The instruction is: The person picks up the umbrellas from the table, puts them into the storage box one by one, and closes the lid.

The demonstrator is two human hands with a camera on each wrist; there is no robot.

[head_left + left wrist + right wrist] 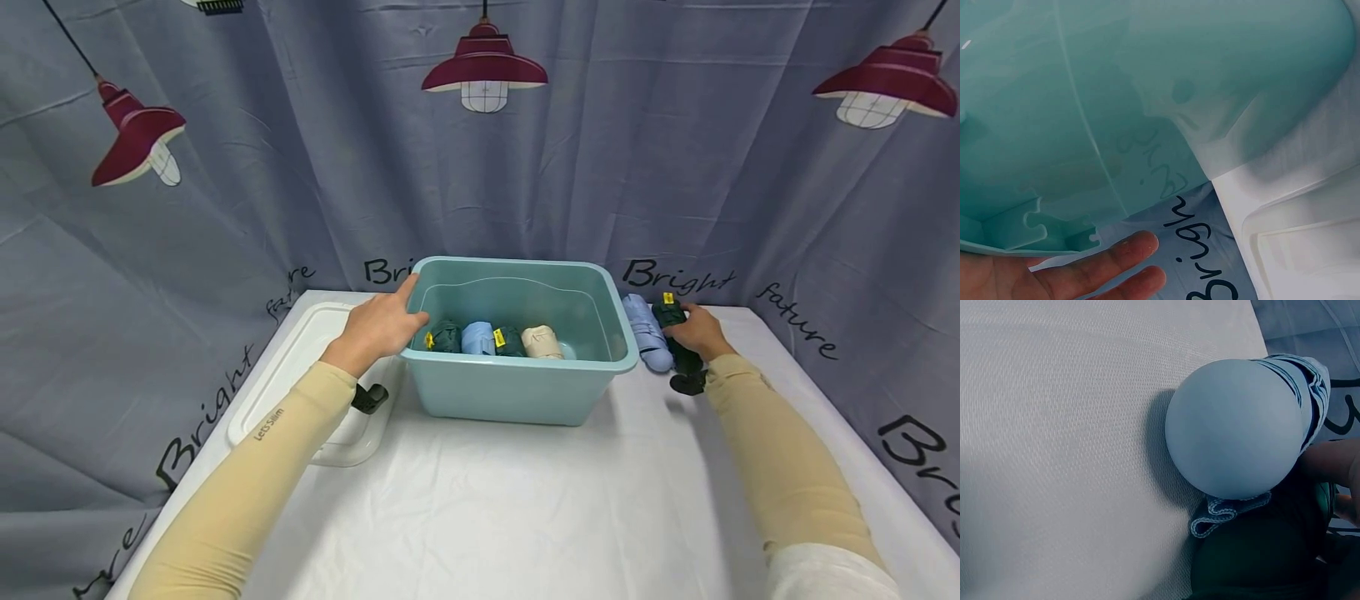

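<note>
My right hand (699, 332) grips a dark green folded umbrella (687, 360) with a yellow tag, at the right of the teal bin (495, 390). Beside it lies a light blue folded umbrella (648, 333); its smooth domed end (1232, 428) faces the right wrist camera. My left hand (378, 329) rests at the bin's left rim with its fingers straight, seen in the left wrist view along the rim's outside. Inside the bin sit a dark green umbrella (446, 337), a light blue one (477, 339), another dark green one (512, 342) and a beige one (542, 342). Their lower parts are hidden by the front wall.
A white lid (341, 450) lies on the white-covered table (510, 508) left of the bin, partly under my left forearm. A grey curtain (660, 167) printed with lamps and lettering hangs close behind and at both sides.
</note>
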